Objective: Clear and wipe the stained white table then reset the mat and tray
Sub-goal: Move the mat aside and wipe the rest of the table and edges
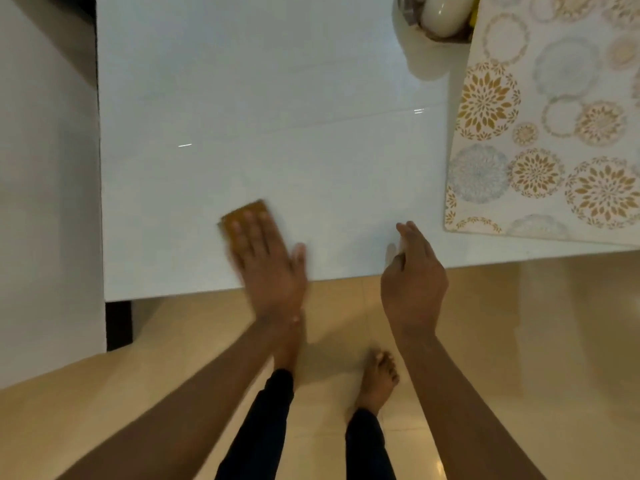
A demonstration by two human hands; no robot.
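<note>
From the head view, the person stands at the near edge of the white bench (263, 116), bare feet on the tiled floor (519, 341). The left hand (266, 258) lies flat on a brown-orange sponge (244, 211) near the bench's front left part; its fingers (252, 233) are straight and close together, pressing the sponge down, and the hand is blurred. The right hand (412, 275) hovers at the bench's front edge, well apart from the sponge. Its fingers seem loosely curled; whether they hold something small and pale cannot be told.

The patterned mat (554, 133) lies pushed to the right side of the bench, one corner near the front edge. At the far edge, just beside the mat's top left, stands a tray (412, 57) carrying a pale rounded vessel (443, 12); both are partly cut off by the frame.

The step in hand looks like the wiping: the middle of the bench is bare and glossy, and no stain is plainly visible there. Next, the wipe likely needs to cover the rest of the surface, possibly under the mat and tray, before these are set back in place.
</note>
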